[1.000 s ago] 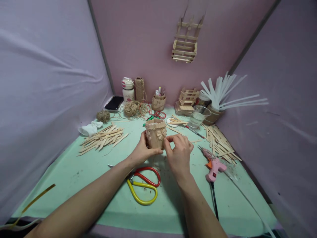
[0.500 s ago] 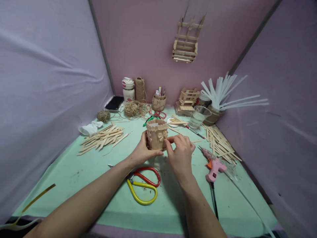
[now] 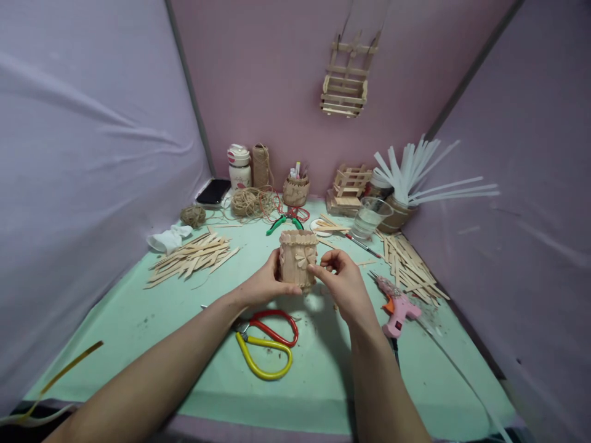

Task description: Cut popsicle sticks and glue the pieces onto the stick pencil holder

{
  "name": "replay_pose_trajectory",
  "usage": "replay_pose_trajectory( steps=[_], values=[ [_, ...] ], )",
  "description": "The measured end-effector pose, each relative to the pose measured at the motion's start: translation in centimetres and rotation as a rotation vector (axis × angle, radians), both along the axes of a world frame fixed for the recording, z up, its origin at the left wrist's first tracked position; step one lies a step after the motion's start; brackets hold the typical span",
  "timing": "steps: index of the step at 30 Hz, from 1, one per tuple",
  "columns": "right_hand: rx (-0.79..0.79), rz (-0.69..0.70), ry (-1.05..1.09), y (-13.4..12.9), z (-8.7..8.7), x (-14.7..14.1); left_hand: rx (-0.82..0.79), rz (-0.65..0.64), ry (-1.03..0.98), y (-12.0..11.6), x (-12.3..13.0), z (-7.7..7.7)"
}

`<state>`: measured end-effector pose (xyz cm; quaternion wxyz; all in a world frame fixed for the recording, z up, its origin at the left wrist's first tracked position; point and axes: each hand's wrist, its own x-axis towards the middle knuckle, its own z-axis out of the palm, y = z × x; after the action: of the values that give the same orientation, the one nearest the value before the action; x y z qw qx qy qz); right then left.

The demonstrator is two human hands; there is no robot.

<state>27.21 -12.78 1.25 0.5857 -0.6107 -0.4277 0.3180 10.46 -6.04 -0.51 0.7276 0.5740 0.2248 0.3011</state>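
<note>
A small wooden cup [image 3: 290, 264] made of upright sticks, with a petal-shaped flower on its side, is held above the middle of the table. My left hand [image 3: 268, 280] grips it from the left, the thumb along its lower edge. On the right, my right hand [image 3: 341, 280] has its thumb tip at the flower [image 3: 303, 258], with its fingers curled beside the cup. Whether it pinches anything small cannot be made out. Below the hands lie scissors [image 3: 268, 341] with one red and one yellow handle.
A pink glue gun [image 3: 401, 311] lies at the right. Wooden sticks are piled left [image 3: 194, 258] and right [image 3: 410, 271]. Behind stand green-handled pliers [image 3: 286, 221], a water cup [image 3: 369, 218], twine [image 3: 249, 203] and a bottle [image 3: 239, 169].
The cup has tilted and shifted slightly right and down, its flower facing me more. My right hand's fingers have moved right, off the cup's edge, with the thumb still at the flower.
</note>
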Motion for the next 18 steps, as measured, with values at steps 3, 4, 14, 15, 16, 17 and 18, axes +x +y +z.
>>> replay_pose_trajectory(
  steps=[3,4,14,15,16,17,18],
  values=[
    [-0.003,0.047,0.073,-0.3,0.5,0.1,-0.051,-0.012,0.006,0.0,0.0,0.0],
    [-0.008,0.063,0.101,-0.5,0.7,0.1,-0.068,-0.015,0.003,-0.1,0.0,0.1],
    [0.045,0.02,0.086,-0.1,0.2,-0.5,-0.096,0.006,0.05,-0.4,0.0,-0.1],
    [0.048,0.012,0.08,0.0,0.1,-0.7,-0.089,0.012,0.062,-0.4,-0.1,-0.1],
    [0.05,0.006,0.074,0.0,0.1,-0.8,-0.082,0.015,0.071,-0.4,-0.1,-0.1],
    [0.05,0.002,0.069,0.0,0.1,-0.9,-0.078,0.018,0.076,-0.3,-0.1,-0.1],
    [0.048,0.001,0.066,0.0,0.1,-0.9,-0.073,0.021,0.078,-0.3,0.0,-0.1]
  ],
)
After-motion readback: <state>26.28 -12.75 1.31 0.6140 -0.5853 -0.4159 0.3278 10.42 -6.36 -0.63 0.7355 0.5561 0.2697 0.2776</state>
